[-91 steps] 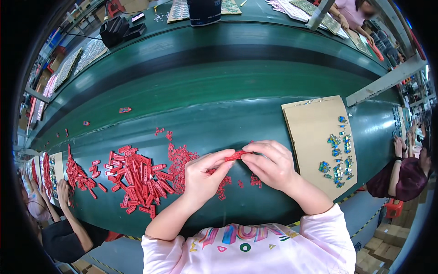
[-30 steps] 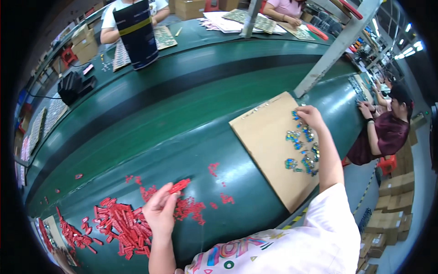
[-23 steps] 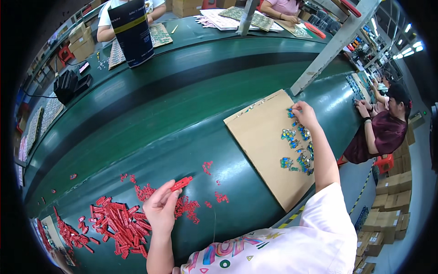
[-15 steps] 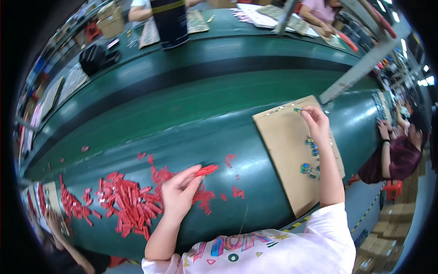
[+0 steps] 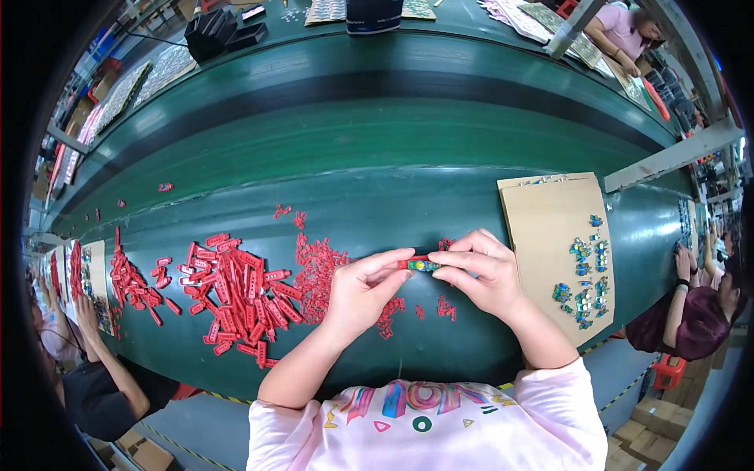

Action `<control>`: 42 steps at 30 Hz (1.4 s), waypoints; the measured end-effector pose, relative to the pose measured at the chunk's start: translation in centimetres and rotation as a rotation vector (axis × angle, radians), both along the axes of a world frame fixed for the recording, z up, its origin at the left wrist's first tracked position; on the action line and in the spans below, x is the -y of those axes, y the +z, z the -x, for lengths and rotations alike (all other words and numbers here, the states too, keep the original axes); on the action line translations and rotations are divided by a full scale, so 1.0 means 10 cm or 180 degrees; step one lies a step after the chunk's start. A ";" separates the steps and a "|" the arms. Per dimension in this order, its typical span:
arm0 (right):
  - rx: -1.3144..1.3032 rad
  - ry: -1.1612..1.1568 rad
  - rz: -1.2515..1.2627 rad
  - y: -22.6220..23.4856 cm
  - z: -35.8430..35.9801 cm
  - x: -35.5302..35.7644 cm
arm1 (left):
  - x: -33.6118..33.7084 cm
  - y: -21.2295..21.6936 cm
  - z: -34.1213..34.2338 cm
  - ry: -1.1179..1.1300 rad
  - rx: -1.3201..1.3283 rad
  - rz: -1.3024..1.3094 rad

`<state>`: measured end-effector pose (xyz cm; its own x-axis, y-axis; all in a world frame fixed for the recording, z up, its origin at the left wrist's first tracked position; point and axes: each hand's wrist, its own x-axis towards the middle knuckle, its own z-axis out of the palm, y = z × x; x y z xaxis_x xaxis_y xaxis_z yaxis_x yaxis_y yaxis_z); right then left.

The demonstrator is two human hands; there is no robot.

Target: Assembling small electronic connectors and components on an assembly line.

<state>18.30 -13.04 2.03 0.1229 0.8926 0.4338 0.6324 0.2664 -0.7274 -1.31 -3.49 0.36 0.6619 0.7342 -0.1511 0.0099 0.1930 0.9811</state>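
Observation:
In front of my chest, my left hand pinches one end of a long red plastic casing between thumb and fingers. My right hand grips the other end, where a small green circuit board with yellow and blue parts lies against the casing. Whether the board is fully seated cannot be made out. Left of my hands is a heap of red casings. Between that heap and my left hand, many small red pieces are scattered. A cardboard sheet on the right carries clusters of similar circuit boards.
A green conveyor belt runs beyond the work surface. One slanting metal post rises past the cardboard. Co-workers sit at left, right and far right. Across the belt stand a black bin and a dark cylindrical container.
My right hand has come left from the cardboard's far edge with the circuit board, meeting my left hand at the red casing. My left hand has moved slightly right. The view has shifted.

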 end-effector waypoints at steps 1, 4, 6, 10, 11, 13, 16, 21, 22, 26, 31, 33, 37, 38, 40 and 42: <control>-0.0026 -0.0039 0.0046 0.00 0.02 0.00 | 0.00 -0.01 0.00 -0.0022 0.0005 0.0026; -0.0073 -0.0125 0.0144 -0.01 0.05 0.01 | 0.02 -0.02 0.01 -0.0074 0.0019 0.0085; 0.0100 -0.0162 0.0023 -0.03 0.05 0.01 | 0.03 -0.03 0.00 -0.0074 0.0094 0.0148; 0.0377 -0.0215 -0.0136 -0.05 0.04 0.01 | 0.04 -0.02 -0.02 -0.0067 0.0244 0.0339; 0.0481 -0.0219 -0.0176 -0.04 0.04 0.00 | 0.03 -0.01 -0.03 -0.0046 0.0319 0.0466; 0.0693 -0.0224 -0.0255 -0.05 0.03 0.00 | 0.02 0.01 -0.04 -0.0005 0.0470 0.0722; 0.0436 -0.0189 -0.0199 -0.06 0.05 -0.01 | 0.03 -0.06 -0.04 0.0059 0.0610 0.0668; -0.0562 -0.0017 0.0307 -0.07 0.09 -0.03 | 0.03 -0.07 -0.03 0.0125 0.0534 0.0450; -0.0913 0.0046 0.0530 -0.07 0.10 -0.03 | 0.02 -0.06 -0.03 0.0116 0.0443 0.0365; -0.1147 0.0068 0.0644 -0.10 0.15 -0.04 | 0.04 0.01 -0.03 0.0166 0.0217 0.0023; -0.0848 0.0071 0.0474 -0.07 0.18 -0.08 | 0.02 0.09 -0.01 0.0198 0.0057 -0.0762; -0.0677 0.0121 0.0421 -0.03 0.18 -0.09 | 0.00 0.13 0.00 0.0175 0.0022 -0.1286; -0.1226 0.0101 0.0626 0.01 0.22 -0.08 | -0.01 0.18 0.05 0.0301 0.0065 -0.1302; -0.1412 0.0099 0.0696 0.02 0.22 -0.09 | -0.02 0.20 0.05 0.0344 0.0077 -0.1305; -0.1285 0.0095 0.0644 0.02 0.21 -0.09 | -0.04 0.24 0.06 0.0252 0.0029 -0.1387; -0.1027 0.0104 0.0566 0.02 0.20 -0.09 | -0.07 0.29 0.06 0.0090 -0.0069 -0.1533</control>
<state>16.33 -12.10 2.23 0.1983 0.9562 0.2151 0.3562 0.1342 -0.9247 -1.89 -2.79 3.26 0.6412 0.7417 0.1969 0.0327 -0.2828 0.9586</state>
